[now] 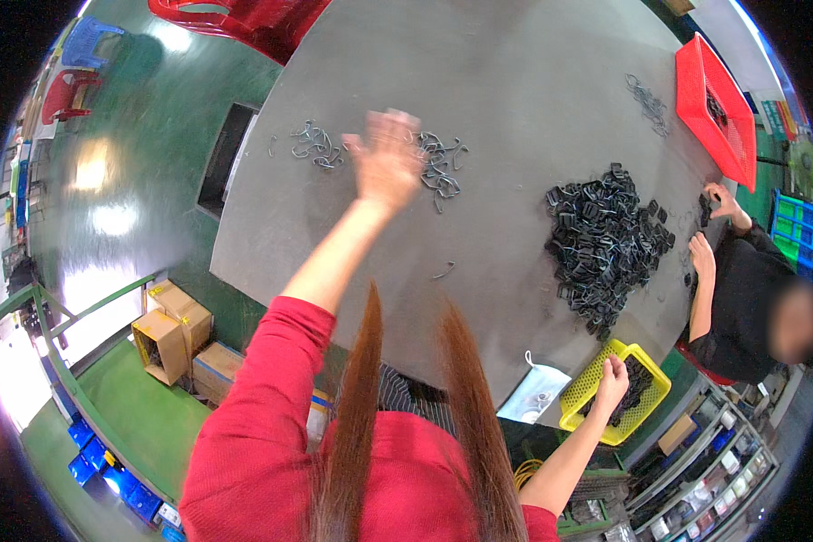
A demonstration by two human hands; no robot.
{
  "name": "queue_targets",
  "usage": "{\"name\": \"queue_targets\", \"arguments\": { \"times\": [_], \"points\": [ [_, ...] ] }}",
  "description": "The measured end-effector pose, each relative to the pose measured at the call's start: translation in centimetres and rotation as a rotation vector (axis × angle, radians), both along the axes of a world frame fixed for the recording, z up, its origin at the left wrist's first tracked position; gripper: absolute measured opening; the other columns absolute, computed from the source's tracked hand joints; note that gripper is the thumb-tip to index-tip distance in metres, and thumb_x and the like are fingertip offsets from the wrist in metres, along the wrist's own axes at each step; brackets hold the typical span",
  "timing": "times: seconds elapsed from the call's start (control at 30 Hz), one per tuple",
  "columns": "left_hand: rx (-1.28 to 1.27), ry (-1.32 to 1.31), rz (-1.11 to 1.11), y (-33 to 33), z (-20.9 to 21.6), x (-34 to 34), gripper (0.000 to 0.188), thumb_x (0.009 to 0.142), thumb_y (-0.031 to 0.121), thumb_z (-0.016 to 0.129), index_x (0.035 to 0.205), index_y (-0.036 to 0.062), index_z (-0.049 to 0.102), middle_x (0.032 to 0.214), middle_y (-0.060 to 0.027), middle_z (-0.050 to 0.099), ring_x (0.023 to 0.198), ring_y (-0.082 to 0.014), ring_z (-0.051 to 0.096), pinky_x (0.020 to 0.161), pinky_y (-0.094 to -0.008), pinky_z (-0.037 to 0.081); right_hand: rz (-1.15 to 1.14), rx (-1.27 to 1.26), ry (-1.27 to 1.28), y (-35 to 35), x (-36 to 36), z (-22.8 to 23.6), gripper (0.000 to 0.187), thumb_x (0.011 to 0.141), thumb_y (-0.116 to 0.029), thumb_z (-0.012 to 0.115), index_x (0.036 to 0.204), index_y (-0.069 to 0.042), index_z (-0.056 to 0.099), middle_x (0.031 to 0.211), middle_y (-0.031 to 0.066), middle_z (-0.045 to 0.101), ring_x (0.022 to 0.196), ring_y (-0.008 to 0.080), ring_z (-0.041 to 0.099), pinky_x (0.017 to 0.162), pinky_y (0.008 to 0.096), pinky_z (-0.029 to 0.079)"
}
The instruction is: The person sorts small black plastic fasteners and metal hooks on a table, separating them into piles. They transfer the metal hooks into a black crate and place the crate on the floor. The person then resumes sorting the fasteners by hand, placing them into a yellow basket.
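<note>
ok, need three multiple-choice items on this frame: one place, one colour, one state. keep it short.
1. Where is the right hand?
A in the yellow basket
B on the red tray
C on the cardboard boxes

2. What colour is the tray at the table's far right?
A blue
B red
C green

3. How is the left hand?
A fisted on a clip
B flat under the table
C open, blurred, above the wire clips

Key: A, fist sits among the basket's black parts; B, plainly red; C, fingers spread, nothing held.
</note>
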State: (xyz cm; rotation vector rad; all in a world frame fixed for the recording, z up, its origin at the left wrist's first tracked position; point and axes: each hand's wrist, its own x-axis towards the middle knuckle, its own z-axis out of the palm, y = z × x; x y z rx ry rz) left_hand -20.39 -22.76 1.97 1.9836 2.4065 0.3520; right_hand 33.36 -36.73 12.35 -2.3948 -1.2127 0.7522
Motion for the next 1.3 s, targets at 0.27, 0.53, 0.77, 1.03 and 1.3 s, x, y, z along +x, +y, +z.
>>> {"name": "queue_targets", "arguments": {
  "times": [0.27,0.53,0.77,1.03,1.3],
  "points": [
    [-0.165,0.112,-0.254,1.7,-1.1,6.5,0.052,0.094,0.035,0.028,0.143,0.0219,0.017,0.149,0.0034,0.014,0.139,-0.0185,0.003,0.105,-0.0585,-0.008,0.117,0.029,-0.009,1.9,-4.3,3.0,0.024,0.082,-0.011,0.060,0.102,0.001,0.062,0.099,0.0105,0.063,0.090,0.0186,0.059,0.084,0.0303,0.045],
    [-0.154,0.347,0.311,-3.1,-2.3,-10.6,0.050,0.092,0.032,0.033,0.140,0.0200,0.027,0.146,0.0054,0.024,0.137,-0.0179,0.016,0.100,-0.0688,0.004,0.131,-0.048,0.066,0.6,-5.8,2.6,0.024,0.082,-0.011,0.059,0.102,0.002,0.062,0.097,0.0110,0.064,0.089,0.0177,0.059,0.083,0.0296,0.044],
    [-0.074,0.059,-0.034,-8.4,1.0,0.6,0.053,0.091,0.032,0.036,0.140,0.0139,0.027,0.149,-0.0072,0.017,0.138,-0.0279,0.007,0.100,-0.0672,-0.004,0.210,-0.019,0.095,-0.4,-6.6,4.2,0.024,0.082,-0.012,0.059,0.101,0.002,0.062,0.096,0.0099,0.064,0.087,0.0164,0.058,0.081,0.0289,0.044],
    [-0.129,-0.066,-0.501,-16.4,-2.0,10.2,0.050,0.092,0.031,0.038,0.139,0.0191,0.028,0.146,0.0020,0.023,0.137,-0.0173,0.013,0.107,-0.0575,-0.006,0.356,-0.046,0.039,-2.2,-6.6,3.9,0.023,0.082,-0.011,0.059,0.101,0.001,0.063,0.095,0.0093,0.064,0.086,0.0167,0.058,0.081,0.0298,0.045],
    [-0.133,0.026,-0.311,-23.7,0.7,-2.5,0.054,0.091,0.033,0.042,0.141,0.0232,0.024,0.148,0.0042,0.019,0.139,-0.0180,0.004,0.106,-0.0578,-0.009,0.355,-0.068,0.141,-3.8,-8.7,3.9,0.021,0.082,-0.009,0.058,0.101,0.001,0.061,0.094,0.0080,0.063,0.087,0.0152,0.058,0.081,0.0284,0.045]
  ]
}}
